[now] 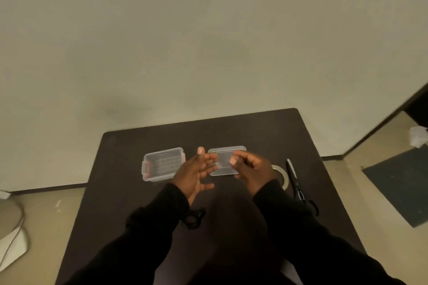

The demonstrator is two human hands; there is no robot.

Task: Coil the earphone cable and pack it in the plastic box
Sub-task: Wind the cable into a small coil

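A clear plastic box (162,164) with orange latches stands open on the dark table (139,192), left of my hands. Its clear lid (225,170) lies flat to the right of it, partly behind my fingers. The black earphone cable (192,218) lies coiled on the table under my left wrist. My left hand (196,172) hovers above the table with its fingers spread, holding nothing. My right hand (251,166) hovers beside it with curled fingers and the thumb forward; nothing shows in its grasp.
A roll of tape (283,176) lies just right of my right hand, partly hidden by it. Black-handled scissors (298,188) lie beyond it near the table's right edge. A wall stands behind the table's far edge.
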